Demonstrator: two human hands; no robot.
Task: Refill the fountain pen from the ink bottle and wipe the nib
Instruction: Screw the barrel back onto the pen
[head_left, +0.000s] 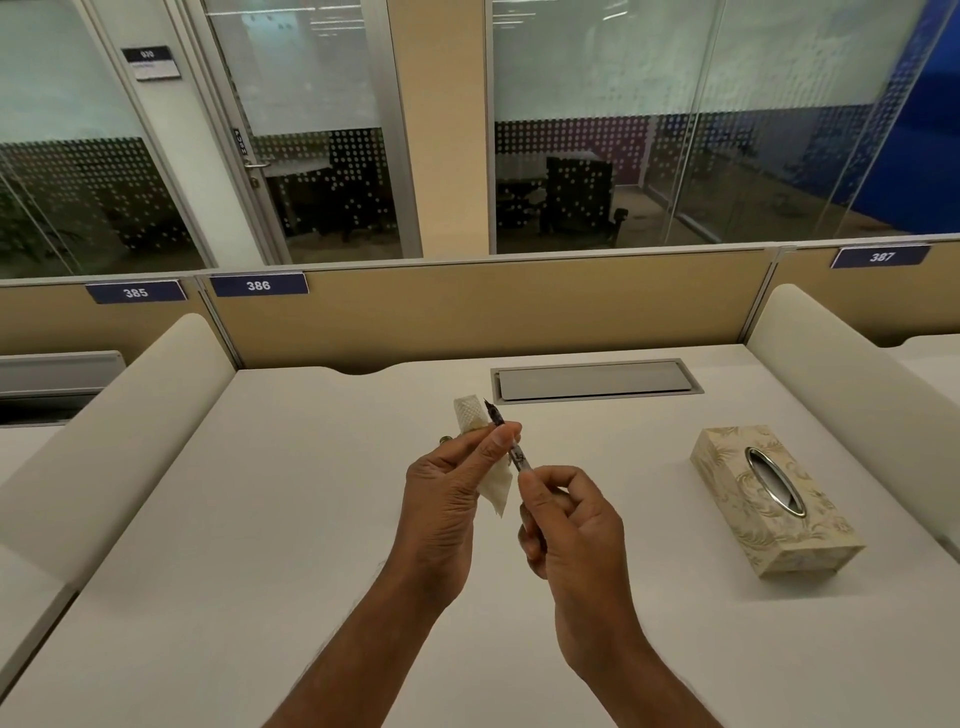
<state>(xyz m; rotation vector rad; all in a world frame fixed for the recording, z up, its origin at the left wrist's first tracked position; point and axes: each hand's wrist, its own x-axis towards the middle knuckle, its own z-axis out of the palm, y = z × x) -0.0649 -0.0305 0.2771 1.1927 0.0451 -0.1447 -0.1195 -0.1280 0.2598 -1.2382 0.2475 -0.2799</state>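
The fountain pen (516, 454) is held above the tabletop (311, 519) between both hands, slanting from 5 o'clock up to 11 o'clock. The right hand (566, 525) has its grip closed on the rear of the barrel, thumb and forefinger pinching it, with the tail end running down behind the curled fingers. The left hand (447, 499) grips the front of the pen just below the nib (489, 408), thumb and forefinger pinching it together with a white tissue (470, 415). The dark nib sticks out past the left fingertips toward 11 o'clock, just beside the tissue's embossed upper end, which stands at the nib's 9 o'clock. Whether they touch I cannot tell. The rest of the tissue hangs down between the two hands.

At 3 o'clock from the hands, well apart from them, a patterned tissue box (774, 535) lies flat on the tabletop. Its oval metal-rimmed slot (776, 480) faces up and shows only a grey inside.

At 12 to 1 o'clock, near the far edge, a grey hatch (592, 382) sits flush and closed. A tan partition (467, 312) closes that far edge, and padded dividers rise at 9 o'clock (119, 431) and 3 o'clock (841, 374). Bare tabletop lies all around the hands, widest toward 7 o'clock.
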